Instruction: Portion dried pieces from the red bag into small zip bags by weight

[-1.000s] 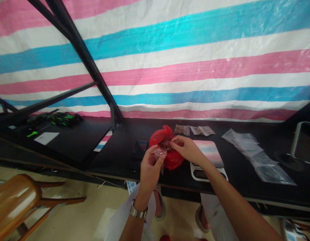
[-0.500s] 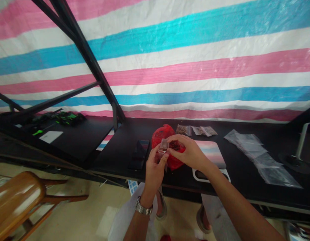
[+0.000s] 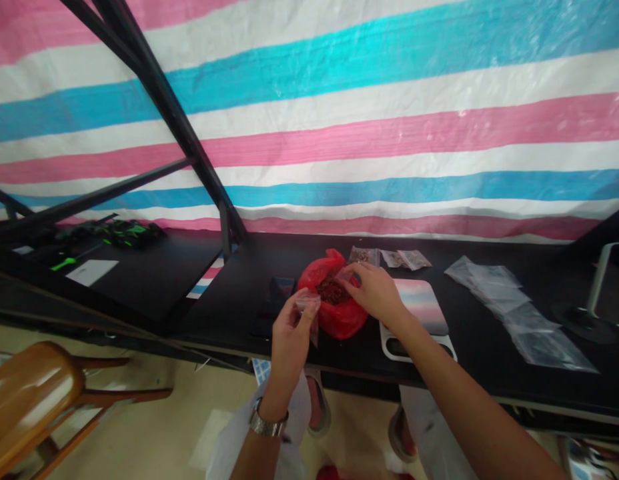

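My left hand (image 3: pixel 292 333) pinches a small clear zip bag (image 3: pixel 313 327) by its top, at the near left side of a red plastic bag (image 3: pixel 339 322). The red bag stands open on the black table with dark reddish-brown dried bits (image 3: pixel 330 291) inside. My right hand (image 3: pixel 374 293) reaches over the bag's mouth, fingers closed round a small clear plastic box (image 3: pixel 345 273) that lies against the dried bits. My fingers hide much of the box. Just right of the bag, partly under my right forearm, is a white kitchen scale (image 3: pixel 420 305).
Filled small bags (image 3: pixel 413 259) lie behind the red bag. A fanned row of flat clear zip bags (image 3: pixel 522 313) spreads to the right, near a metal stand (image 3: pixel 597 287). A dark phone (image 3: pixel 275 303) lies left. A wooden chair (image 3: pixel 34 400) stands at lower left.
My hands have moved apart. The clear box, earlier at the zip bag between both hands, has gone right and down into the red bag with my right hand. My left hand has shifted slightly left.
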`<act>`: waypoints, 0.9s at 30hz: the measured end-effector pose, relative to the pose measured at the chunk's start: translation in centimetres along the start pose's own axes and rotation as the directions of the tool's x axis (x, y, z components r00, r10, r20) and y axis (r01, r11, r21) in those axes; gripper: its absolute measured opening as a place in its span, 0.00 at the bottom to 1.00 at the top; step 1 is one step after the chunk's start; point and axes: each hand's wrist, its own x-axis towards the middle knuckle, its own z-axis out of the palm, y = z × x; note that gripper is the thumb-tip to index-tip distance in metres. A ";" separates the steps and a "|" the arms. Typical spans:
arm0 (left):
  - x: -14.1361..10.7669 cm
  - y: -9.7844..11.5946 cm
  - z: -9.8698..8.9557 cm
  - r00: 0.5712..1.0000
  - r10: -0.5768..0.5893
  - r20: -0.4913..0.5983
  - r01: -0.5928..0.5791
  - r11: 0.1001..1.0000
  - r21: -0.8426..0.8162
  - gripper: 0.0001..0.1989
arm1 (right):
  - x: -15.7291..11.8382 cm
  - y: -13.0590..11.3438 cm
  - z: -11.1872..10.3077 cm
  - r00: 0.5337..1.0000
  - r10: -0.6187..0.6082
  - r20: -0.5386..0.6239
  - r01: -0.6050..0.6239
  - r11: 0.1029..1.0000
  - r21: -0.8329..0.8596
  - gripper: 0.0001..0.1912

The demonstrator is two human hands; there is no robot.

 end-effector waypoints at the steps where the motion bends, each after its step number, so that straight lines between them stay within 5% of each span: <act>1: 0.2 -0.1 -0.2 1.000 0.003 -0.030 -0.002 1.000 0.026 0.27 | 0.5 -0.1 0.3 0.999 0.016 0.032 -0.014 0.997 -0.075 0.07; 5: 0.8 -0.7 -0.4 0.990 0.061 -0.128 -0.044 0.991 0.127 0.27 | 2.2 -0.9 1.7 0.998 0.012 0.057 0.003 0.967 -0.256 0.12; 9: 1.3 -1.5 0.0 0.982 0.095 -0.162 -0.070 0.985 0.155 0.26 | 2.8 -1.4 2.8 0.995 0.024 0.093 0.001 0.964 -0.265 0.12; 15: 1.9 -1.4 1.2 0.990 -0.036 -0.136 0.032 0.999 -0.030 0.28 | 2.6 -1.3 2.8 0.981 0.007 0.196 0.019 0.991 -0.131 0.09; 27: 1.6 -0.3 1.4 0.990 0.013 -0.141 -0.023 0.997 -0.070 0.30 | 1.4 -0.6 2.1 0.971 0.114 0.212 -0.175 0.938 0.298 0.04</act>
